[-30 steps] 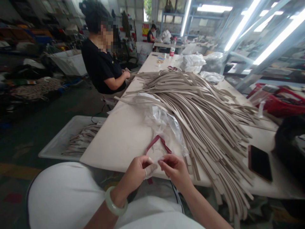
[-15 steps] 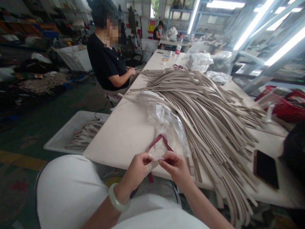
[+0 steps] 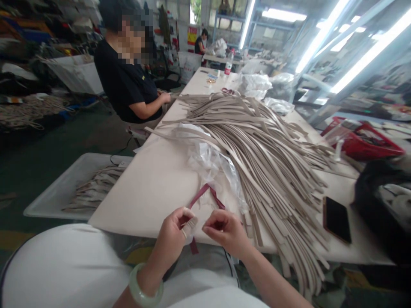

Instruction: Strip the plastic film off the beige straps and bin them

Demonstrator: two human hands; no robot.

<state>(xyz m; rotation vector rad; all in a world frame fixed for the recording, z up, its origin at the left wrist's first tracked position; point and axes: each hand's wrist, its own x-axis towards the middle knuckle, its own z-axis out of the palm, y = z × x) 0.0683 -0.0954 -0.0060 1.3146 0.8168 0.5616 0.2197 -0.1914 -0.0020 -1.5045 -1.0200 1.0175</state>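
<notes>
My left hand (image 3: 177, 229) is at the table's front edge with its fingers curled together. A pale wrap covers one finger, and a small whitish, see-through scrap shows beneath it; what the fingers pinch I cannot make out. Beside it, a short gap away, my right hand (image 3: 226, 229) has thumb and fingertips pressed together; anything between them is hidden. A burgundy strap (image 3: 201, 194) lies in a bent loop just beyond both hands, one end hanging below my left hand. Crumpled clear plastic (image 3: 208, 160) lies behind it.
Many long beige strips (image 3: 257, 162) spread over the table (image 3: 128, 192), some hanging off its front. A phone (image 3: 336, 220) and a red basket (image 3: 369, 139) are on the right. A white tub (image 3: 48, 196) holds strips at left. Another person (image 3: 125, 85) sits along the left side.
My hands, touching at the fingertips before, are now apart with a gap between them. The whole scene has shifted left in view as my head turned right.
</notes>
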